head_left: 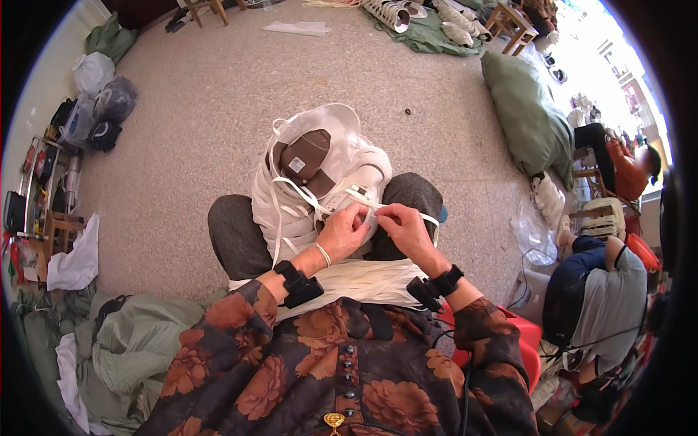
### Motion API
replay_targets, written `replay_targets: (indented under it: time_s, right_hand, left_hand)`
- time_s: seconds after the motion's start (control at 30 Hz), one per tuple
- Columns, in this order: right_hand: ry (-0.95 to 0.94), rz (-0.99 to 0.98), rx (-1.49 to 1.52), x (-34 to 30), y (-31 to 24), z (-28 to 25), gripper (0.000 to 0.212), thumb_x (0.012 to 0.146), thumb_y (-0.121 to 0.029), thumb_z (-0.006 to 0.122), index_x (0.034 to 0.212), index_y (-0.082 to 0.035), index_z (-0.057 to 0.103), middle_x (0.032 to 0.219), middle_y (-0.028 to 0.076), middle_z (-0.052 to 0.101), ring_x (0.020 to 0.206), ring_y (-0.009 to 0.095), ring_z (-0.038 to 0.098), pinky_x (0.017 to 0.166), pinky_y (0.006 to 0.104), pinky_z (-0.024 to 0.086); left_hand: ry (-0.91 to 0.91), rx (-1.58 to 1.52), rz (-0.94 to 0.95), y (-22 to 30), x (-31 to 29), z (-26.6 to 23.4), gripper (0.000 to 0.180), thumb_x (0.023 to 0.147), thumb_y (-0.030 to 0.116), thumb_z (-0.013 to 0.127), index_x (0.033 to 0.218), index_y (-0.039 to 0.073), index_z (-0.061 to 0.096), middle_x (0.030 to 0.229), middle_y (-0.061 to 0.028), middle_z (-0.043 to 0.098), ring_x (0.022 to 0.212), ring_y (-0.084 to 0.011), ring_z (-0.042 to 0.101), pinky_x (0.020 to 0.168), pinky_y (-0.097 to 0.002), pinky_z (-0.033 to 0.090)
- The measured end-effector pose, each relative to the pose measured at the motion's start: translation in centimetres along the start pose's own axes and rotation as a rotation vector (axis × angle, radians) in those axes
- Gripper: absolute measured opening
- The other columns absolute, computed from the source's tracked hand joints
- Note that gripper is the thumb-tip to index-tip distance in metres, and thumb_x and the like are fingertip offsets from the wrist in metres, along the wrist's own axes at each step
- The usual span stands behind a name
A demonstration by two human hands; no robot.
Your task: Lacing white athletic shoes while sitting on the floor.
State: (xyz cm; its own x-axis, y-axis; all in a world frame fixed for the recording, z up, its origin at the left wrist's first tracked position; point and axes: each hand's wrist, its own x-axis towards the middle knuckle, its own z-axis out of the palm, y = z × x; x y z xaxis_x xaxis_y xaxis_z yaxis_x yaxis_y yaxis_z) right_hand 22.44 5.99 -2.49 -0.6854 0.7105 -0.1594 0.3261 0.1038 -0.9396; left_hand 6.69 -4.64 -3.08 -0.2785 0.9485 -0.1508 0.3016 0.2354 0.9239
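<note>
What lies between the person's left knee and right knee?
In the head view, white sneakers and cream shoelaces lie there, the left hand and partly the right hand over them.

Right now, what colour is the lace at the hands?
Creamy white; the lace shows best in the head view.

two hands [339, 236] [406, 231], two knees [236, 231] [422, 198], two wrist straps [299, 289] [449, 279], one bracelet [323, 253], one pendant [334, 419]; white shoe [372, 173] count unclear.

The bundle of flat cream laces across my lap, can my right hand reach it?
Probably yes: the bundle lies uncovered in the middle, close to your right hand, though that hand is pinching a flat white lace.
</note>
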Motion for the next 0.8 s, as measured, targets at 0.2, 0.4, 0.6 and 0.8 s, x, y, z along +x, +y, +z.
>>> replay_targets:
  time_s: [0.2, 0.4, 0.6, 0.8]
  right_hand:
    - [0.079, -0.063, -0.096, 0.3, 0.3, 0.7, 0.015, 0.091, -0.01, 0.065, 0.093, 0.004, 0.068, 0.071, 0.002, 0.063, 0.065, 0.007, 0.057, 0.057, 0.0237, 0.045]
    - [0.198, -0.229, -0.292, 0.9, 0.5, 1.4, 0.008, 0.088, -0.007, 0.065, 0.088, 0.002, 0.065, 0.071, 0.012, 0.064, 0.064, 0.02, 0.062, 0.058, 0.0327, 0.047]
    - [0.178, -0.387, -0.5, 0.6, -0.3, 1.9, 0.004, 0.085, -0.003, 0.064, 0.088, 0.0, 0.066, 0.081, 0.016, 0.061, 0.073, 0.033, 0.063, 0.064, 0.0375, 0.049]
    - [0.165, -0.389, -0.379, 0.3, -0.4, 1.0, 0.008, 0.086, -0.001, 0.061, 0.093, -0.001, 0.063, 0.084, 0.017, 0.059, 0.079, 0.039, 0.062, 0.069, 0.043, 0.051]
  left_hand:
    - [-0.019, 0.027, 0.025, -0.4, 0.1, 0.0, 0.027, 0.089, 0.013, 0.068, 0.111, -0.001, 0.061, 0.069, -0.0042, 0.061, 0.056, -0.0108, 0.058, 0.052, -0.0281, 0.047]
    - [-0.013, -0.022, 0.022, 0.0, -0.1, 0.0, 0.022, 0.088, 0.014, 0.065, 0.105, 0.0, 0.062, 0.067, -0.0108, 0.064, 0.061, -0.0227, 0.065, 0.061, -0.0355, 0.05]
    - [-0.084, -0.309, -0.16, 0.2, 0.1, -0.6, 0.023, 0.097, 0.007, 0.054, 0.118, 0.0, 0.061, 0.07, -0.0042, 0.064, 0.053, -0.0114, 0.063, 0.048, -0.0254, 0.051]
    - [-0.073, -0.227, -0.16, 0.4, 0.5, 0.0, 0.023, 0.099, 0.006, 0.05, 0.117, 0.001, 0.062, 0.068, -0.0047, 0.063, 0.051, -0.0123, 0.063, 0.046, -0.0248, 0.051]
